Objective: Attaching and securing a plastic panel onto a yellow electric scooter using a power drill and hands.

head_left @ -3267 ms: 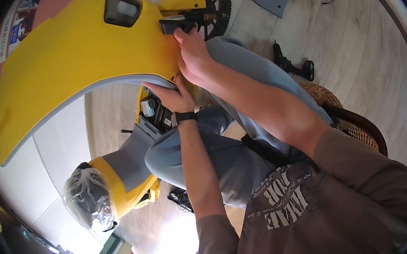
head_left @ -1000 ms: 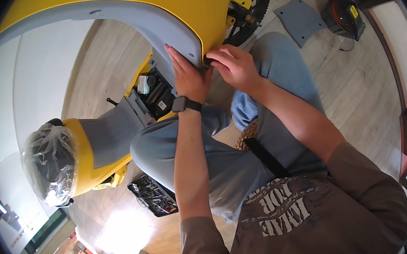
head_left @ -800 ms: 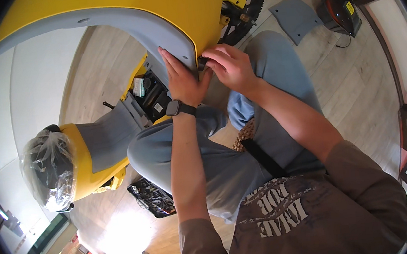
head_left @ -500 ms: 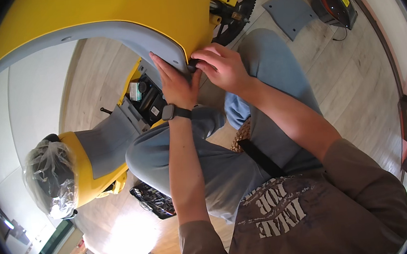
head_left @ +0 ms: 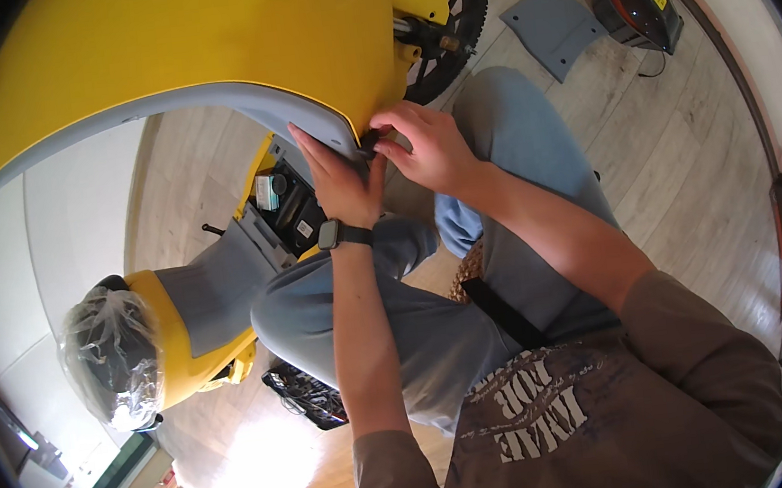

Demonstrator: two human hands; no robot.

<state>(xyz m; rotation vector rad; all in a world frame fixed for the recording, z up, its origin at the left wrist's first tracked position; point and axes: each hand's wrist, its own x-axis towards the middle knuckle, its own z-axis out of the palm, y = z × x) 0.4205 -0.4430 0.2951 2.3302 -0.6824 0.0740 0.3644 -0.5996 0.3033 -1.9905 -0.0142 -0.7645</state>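
A large yellow body panel (head_left: 198, 36) of a scooter curves across the top, edged with a grey trim strip (head_left: 242, 98). My left hand (head_left: 342, 182), with a watch at the wrist, lies stretched along the lower end of the trim, its thumb raised near the corner. At that corner my right hand (head_left: 428, 145) pinches a small black part (head_left: 370, 139) between thumb and fingers. Its exact kind is too small and covered to tell. Beneath the trim, an uncovered compartment (head_left: 297, 211) shows black parts inside.
The scooter's seat (head_left: 112, 354), wrapped in clear plastic, is at left. A black wheel (head_left: 463, 27) stands at the top. On the floor lie a grey panel (head_left: 555, 31), a black and red lamp unit (head_left: 638, 8) and a black tool tray (head_left: 302, 396).
My view has shifted, so the scooter sits a little lower in the picture. Both hands stay at the trim corner; the right fingers still pinch the black part, slightly turned.
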